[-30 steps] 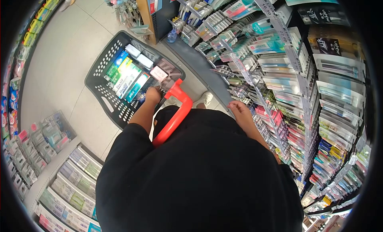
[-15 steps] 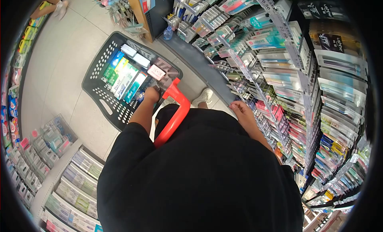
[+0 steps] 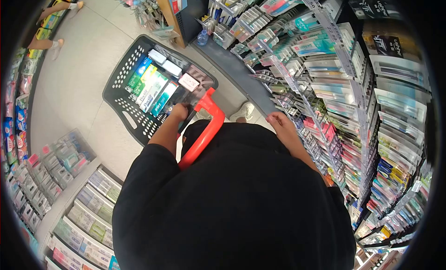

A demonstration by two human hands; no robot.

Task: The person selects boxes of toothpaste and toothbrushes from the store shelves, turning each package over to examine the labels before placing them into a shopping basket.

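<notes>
Red plastic forms the handle (image 3: 206, 130) that rises from the near end of a dark basket (image 3: 121, 75) standing on the floor (image 3: 74, 93). The left hand (image 3: 179, 112) sits at the handle's 10 o'clock, against the basket's near rim. Its fingers are curled under and hidden, so I cannot tell whether it grips anything. Boxes (image 3: 151, 89) lie packed side by side in the basket, at 11 o'clock from that hand. The right hand (image 3: 280, 123) hangs at 3 o'clock of the handle, well apart from it. It is loosely clenched with nothing seen in it, just beside the toothbrush rack (image 3: 325, 84) that fills the view from 12 to 4 o'clock. A pale shoe (image 3: 242, 112) shows between the two hands. A bottle (image 3: 202, 38) stands at 1 o'clock of the basket. Another person's legs (image 3: 49, 12) are far off at 10 o'clock.
</notes>
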